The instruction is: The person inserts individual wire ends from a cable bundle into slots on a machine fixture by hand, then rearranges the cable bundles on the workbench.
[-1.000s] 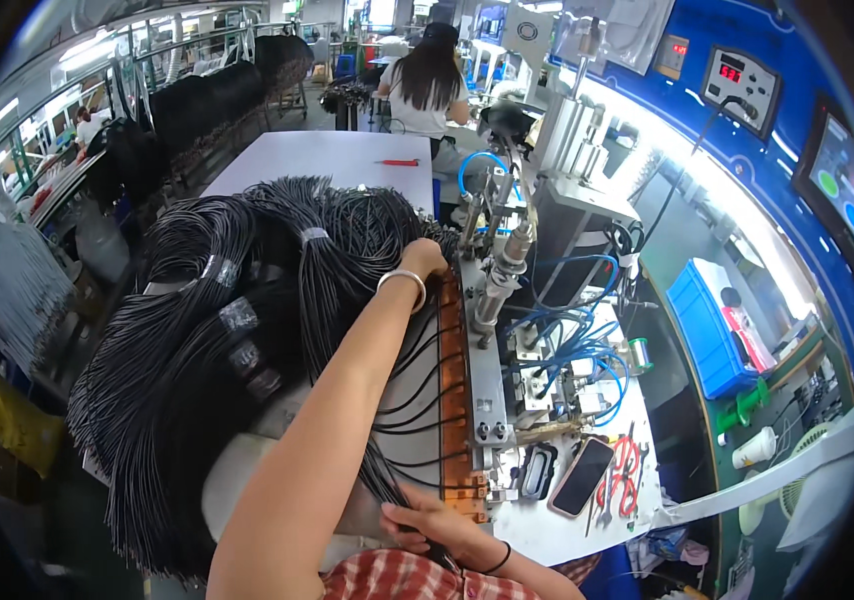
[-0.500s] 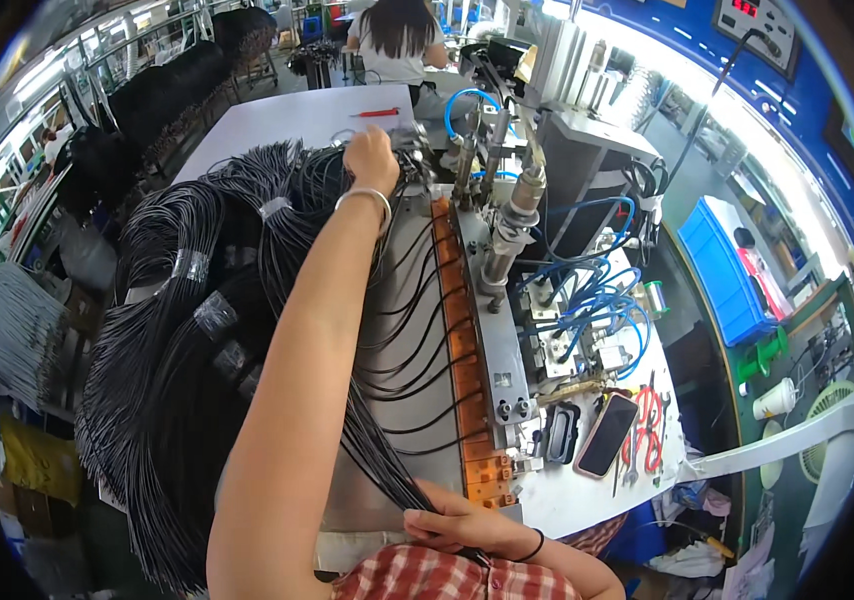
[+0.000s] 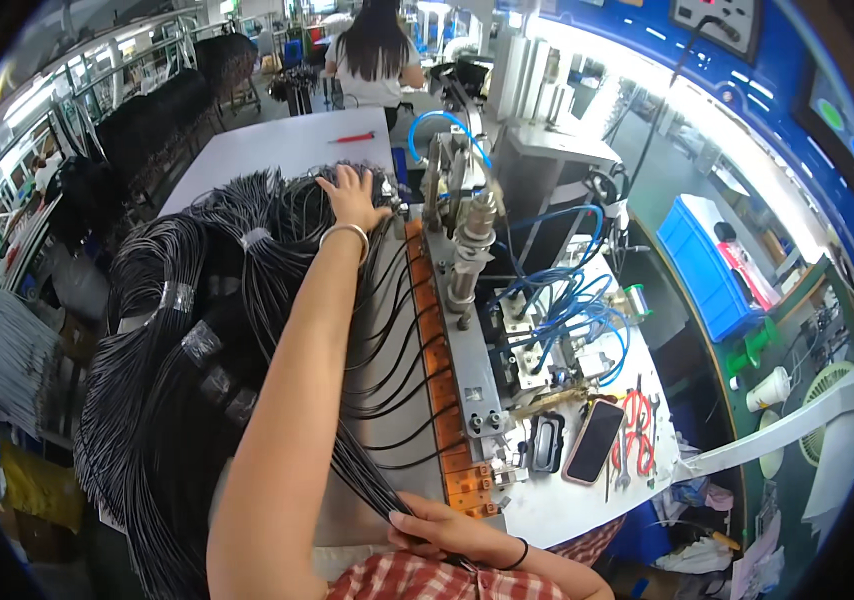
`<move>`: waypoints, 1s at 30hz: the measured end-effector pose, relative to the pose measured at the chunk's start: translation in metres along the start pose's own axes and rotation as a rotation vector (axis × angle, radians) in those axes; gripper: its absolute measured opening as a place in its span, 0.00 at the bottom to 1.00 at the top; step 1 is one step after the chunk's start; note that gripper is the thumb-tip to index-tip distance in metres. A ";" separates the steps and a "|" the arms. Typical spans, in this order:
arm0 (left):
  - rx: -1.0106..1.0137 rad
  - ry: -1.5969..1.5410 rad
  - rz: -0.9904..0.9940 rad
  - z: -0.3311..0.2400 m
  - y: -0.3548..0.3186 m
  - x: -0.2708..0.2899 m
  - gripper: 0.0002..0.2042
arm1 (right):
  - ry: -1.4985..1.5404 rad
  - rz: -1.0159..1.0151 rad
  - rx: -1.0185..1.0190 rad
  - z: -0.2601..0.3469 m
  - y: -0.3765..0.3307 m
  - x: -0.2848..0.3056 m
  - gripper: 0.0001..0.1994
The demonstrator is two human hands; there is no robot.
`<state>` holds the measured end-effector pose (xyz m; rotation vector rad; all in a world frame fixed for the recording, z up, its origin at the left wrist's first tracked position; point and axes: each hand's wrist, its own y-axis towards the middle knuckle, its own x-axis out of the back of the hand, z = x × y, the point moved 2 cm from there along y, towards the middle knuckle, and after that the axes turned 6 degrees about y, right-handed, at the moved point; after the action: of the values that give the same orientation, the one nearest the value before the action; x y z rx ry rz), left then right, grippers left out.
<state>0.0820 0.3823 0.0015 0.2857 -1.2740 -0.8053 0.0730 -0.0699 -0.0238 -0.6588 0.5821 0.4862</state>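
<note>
Slanting lengthwise down and rightward, black cable bundle, in right grip

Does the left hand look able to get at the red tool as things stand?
Probably yes: the left hand, fingers spread by the cables, appears to hold nothing. The red tool lies exposed beyond it on the white table, though some further reach seems needed.

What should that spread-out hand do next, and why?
Perhaps the left hand should reach to the black bundle and pick one cable: it's spread open, while the right hand holds that bundle and other cables already reach the orange strip.
</note>
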 end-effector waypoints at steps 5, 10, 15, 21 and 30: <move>-0.726 -0.151 0.468 -0.001 -0.039 0.109 0.23 | 0.244 0.061 0.050 -0.006 -0.020 -0.008 0.11; -1.275 -0.838 0.682 0.026 -0.215 0.263 0.15 | 0.373 -0.040 0.052 0.006 -0.046 0.006 0.13; -1.074 -0.624 0.500 0.032 -0.263 0.245 0.06 | 0.438 0.001 0.145 -0.003 -0.073 0.026 0.14; -1.007 -0.664 0.272 0.011 -0.249 0.272 0.04 | 0.253 -0.257 0.518 -0.014 -0.106 0.062 0.15; -0.840 -0.898 0.119 -0.025 -0.274 0.267 0.12 | 0.019 -0.809 0.891 -0.024 -0.065 0.099 0.09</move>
<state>0.0208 0.0039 0.0244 -0.9138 -1.5991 -1.3520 0.1755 -0.1078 -0.0747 -0.0025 0.4394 -0.5333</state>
